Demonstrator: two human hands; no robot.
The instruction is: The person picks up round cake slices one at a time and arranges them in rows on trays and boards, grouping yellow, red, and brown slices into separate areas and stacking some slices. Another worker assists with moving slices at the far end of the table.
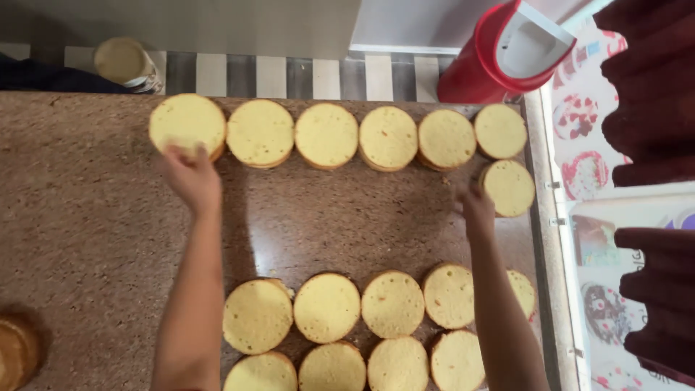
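Head view: left hand [190, 174] grips the leftmost sponge round [187, 123] just above it; right hand [476, 206] touches the end round [509, 188] beside it, grip unclear.

At the far right stands a red plastic container [507, 51] with a white opening at its top — it is tilted. Along the right edge, beside the counter, lie printed sheets [583, 123] — white, with red and pink round pictures. A small coloured printed card [594, 242] lies nearer.
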